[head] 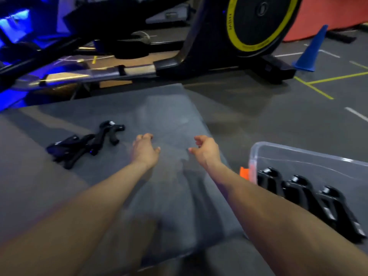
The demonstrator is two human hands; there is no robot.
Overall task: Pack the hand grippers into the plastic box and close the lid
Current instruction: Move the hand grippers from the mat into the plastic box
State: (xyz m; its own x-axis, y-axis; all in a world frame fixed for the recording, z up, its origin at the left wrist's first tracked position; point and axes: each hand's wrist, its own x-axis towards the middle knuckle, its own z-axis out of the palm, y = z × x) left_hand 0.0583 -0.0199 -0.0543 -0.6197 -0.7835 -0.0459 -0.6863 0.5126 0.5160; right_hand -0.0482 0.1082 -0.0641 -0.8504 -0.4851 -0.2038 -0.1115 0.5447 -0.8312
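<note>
Hovering over lid (175,116) — left hand (144,149), right hand (206,150).

We see the plastic box (288,156) cut by the right edge; the lid (175,120) is blurred; its grip we cannot tell.

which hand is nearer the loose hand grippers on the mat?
Left. The left hand sits just right of the loose hand grippers, not touching them. The right hand is farther right, on the plastic box's side.
</note>
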